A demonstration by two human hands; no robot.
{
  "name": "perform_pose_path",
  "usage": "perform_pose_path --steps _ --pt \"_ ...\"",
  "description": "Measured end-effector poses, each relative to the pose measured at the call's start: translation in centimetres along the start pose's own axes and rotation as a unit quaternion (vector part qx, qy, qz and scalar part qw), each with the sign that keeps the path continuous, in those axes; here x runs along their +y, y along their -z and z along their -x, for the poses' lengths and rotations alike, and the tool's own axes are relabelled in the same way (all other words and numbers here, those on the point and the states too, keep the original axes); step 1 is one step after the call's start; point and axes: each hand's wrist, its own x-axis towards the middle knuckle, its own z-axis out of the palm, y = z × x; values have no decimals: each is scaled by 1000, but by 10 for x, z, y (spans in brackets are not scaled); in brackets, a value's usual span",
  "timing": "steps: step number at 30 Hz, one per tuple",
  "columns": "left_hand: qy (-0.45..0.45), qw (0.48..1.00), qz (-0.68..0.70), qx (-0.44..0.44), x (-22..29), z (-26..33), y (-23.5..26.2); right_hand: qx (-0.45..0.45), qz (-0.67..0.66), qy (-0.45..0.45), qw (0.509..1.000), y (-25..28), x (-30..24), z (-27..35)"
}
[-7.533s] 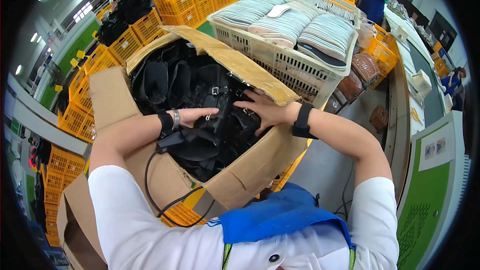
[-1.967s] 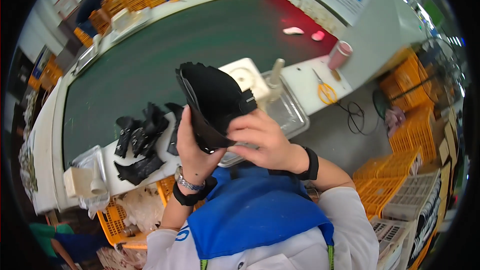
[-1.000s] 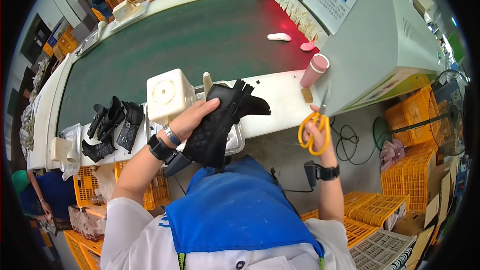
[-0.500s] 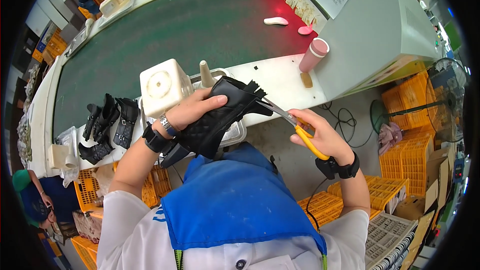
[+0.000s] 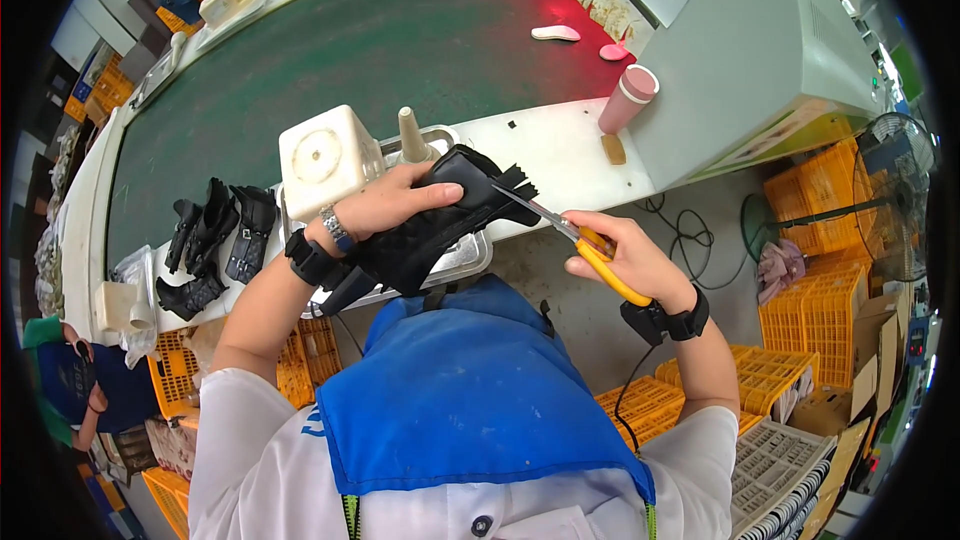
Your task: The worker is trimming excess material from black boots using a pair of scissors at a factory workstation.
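My left hand (image 5: 395,202) grips a black boot upper (image 5: 472,180), thumb on top and its other fingers hidden beneath. The upper's frayed, toothed-looking end points to the right. My right hand (image 5: 635,260) is closed round the yellow handles of a pair of scissors (image 5: 612,278). The blades reach left and lie against the upper near that end; whether they are biting into it I cannot tell. Beyond the upper are a cream block-shaped container (image 5: 325,162) and a pale cone (image 5: 410,135) on a metal tray (image 5: 462,265).
Several black boot uppers (image 5: 250,235) lie at left on the white table edge. Behind stretches a green conveyor belt (image 5: 380,50). A pink cup (image 5: 630,98) and a tan block (image 5: 613,149) stand by a grey machine (image 5: 740,60). Yellow crates (image 5: 810,315) and a fan (image 5: 895,185) are at right.
The scissors' blades have moved up and left, from the upper's lower edge onto its face near the frayed end. My left hand has shifted slightly with the upper.
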Motion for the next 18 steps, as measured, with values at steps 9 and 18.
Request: perform_pose_path --steps 9,18 --pt "5 1000 3 14 0 4 4 8 -45 16 999 -12 13 -4" --pt "13 999 -34 20 1 2 3 6 -43 41 998 -9 15 -2"
